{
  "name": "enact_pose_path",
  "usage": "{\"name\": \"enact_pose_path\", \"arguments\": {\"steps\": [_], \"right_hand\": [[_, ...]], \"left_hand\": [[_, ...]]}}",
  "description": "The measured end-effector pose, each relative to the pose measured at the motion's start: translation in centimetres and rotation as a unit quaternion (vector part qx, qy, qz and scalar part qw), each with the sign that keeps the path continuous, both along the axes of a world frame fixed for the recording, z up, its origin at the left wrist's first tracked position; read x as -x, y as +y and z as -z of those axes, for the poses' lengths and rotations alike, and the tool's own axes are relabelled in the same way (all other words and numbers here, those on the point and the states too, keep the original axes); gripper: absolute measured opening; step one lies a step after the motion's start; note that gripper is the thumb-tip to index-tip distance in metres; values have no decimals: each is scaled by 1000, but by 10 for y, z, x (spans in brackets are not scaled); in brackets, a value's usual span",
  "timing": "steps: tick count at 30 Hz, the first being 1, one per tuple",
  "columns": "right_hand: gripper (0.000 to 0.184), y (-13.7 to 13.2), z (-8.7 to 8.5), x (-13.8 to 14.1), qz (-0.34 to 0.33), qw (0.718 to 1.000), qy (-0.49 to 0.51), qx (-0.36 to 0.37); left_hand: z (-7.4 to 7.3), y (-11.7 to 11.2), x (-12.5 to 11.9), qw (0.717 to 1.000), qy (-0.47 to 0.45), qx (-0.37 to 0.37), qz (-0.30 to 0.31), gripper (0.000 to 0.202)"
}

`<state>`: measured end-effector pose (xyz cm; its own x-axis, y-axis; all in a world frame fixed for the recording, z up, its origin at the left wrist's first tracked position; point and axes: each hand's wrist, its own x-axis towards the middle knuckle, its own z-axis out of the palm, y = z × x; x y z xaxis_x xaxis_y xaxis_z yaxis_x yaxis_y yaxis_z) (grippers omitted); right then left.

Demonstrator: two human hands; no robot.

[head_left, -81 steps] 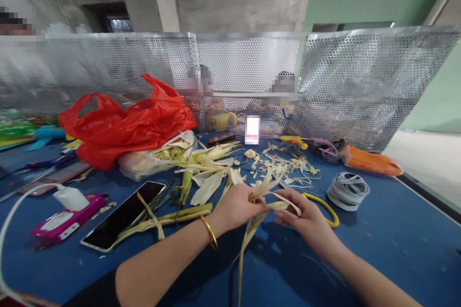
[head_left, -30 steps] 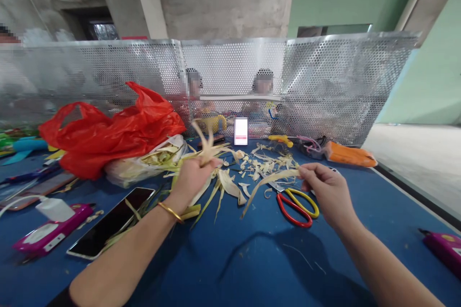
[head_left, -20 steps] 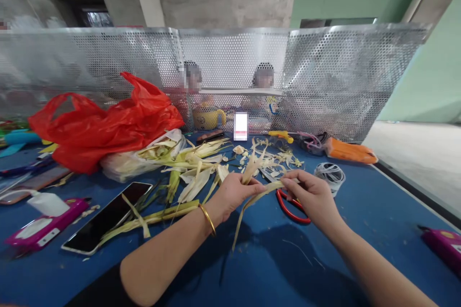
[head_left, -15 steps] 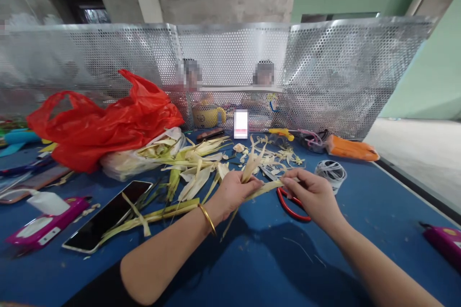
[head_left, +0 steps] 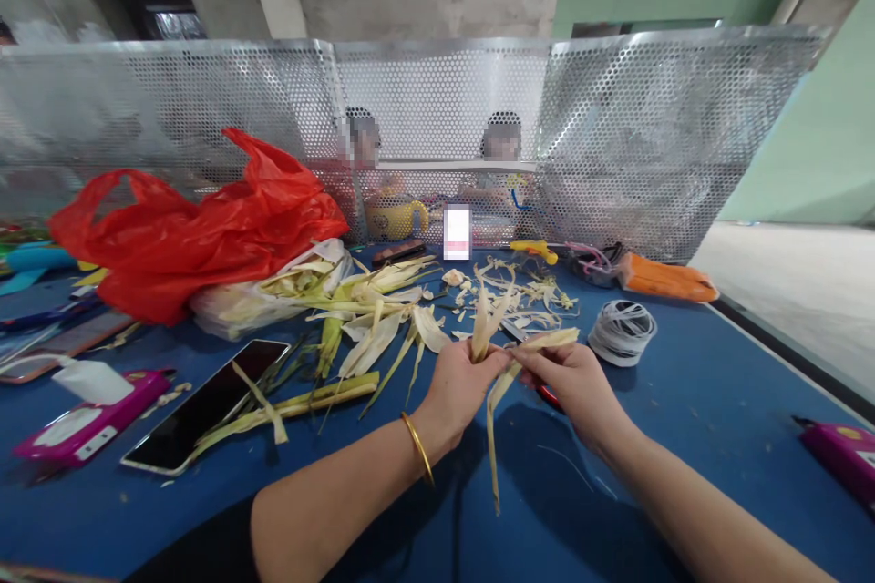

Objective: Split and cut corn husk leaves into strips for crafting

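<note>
Pale dry corn husks (head_left: 484,321) stick up from my left hand (head_left: 459,387), whose fingers are closed around their lower end. My right hand (head_left: 571,383) pinches a husk strip (head_left: 552,340) close to the left thumb, and the strip's end points right. Another narrow length of husk (head_left: 492,446) hangs down between the hands. Red-handled pliers or scissors (head_left: 549,395) lie mostly hidden beneath my right hand. Just beyond the hands are small husk scraps (head_left: 540,291). A pile of larger husks (head_left: 373,328) lies to the left.
A red plastic bag (head_left: 205,228), a black phone (head_left: 211,405) and a magenta glue gun or similar tool (head_left: 96,424) are on the left. A roll of grey cord (head_left: 622,332) and an orange packet (head_left: 668,279) stand right. A perforated metal screen (head_left: 437,82) closes the back; two people sit behind it.
My hands have come together, the left moving right. The strip that stretched between them now bends, with one end pointing right and a length hanging down. The right hand now covers most of the red handles.
</note>
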<state>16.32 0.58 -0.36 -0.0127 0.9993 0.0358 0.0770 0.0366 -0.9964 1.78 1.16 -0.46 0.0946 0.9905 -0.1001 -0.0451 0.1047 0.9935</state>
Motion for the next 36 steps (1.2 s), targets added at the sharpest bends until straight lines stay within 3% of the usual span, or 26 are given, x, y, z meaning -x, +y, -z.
{"name": "enact_pose_path", "arguments": {"steps": [5, 10, 13, 19, 23, 26, 30, 36], "right_hand": [[40, 0, -2, 0, -22, 998, -51, 31], [34, -1, -6, -4, -40, 995, -77, 50], [30, 1, -3, -8, -39, 994, -100, 36], [19, 14, 6, -22, 23, 996, -89, 11], [19, 21, 2, -32, 81, 993, -85, -2], [24, 25, -4, -38, 121, 990, -74, -25], [33, 29, -8, -45, 163, 985, -32, -41], [33, 28, -11, -46, 195, 979, 29, -56]], "left_hand": [[7, 0, -1, 999, 21, -22, 10, 15], [2, -3, -3, 987, -116, 98, 56, 21], [-2, -3, 0, 982, -148, 107, 53, 28], [-3, 4, 10, 979, -180, 69, 64, 36], [-10, 9, 21, 978, -198, 34, 63, 34], [-20, 14, 34, 977, -209, 13, 39, 33], [-32, 28, 57, 971, -230, -44, -42, 29], [-45, 59, 77, 950, -170, -144, -218, 26]]}}
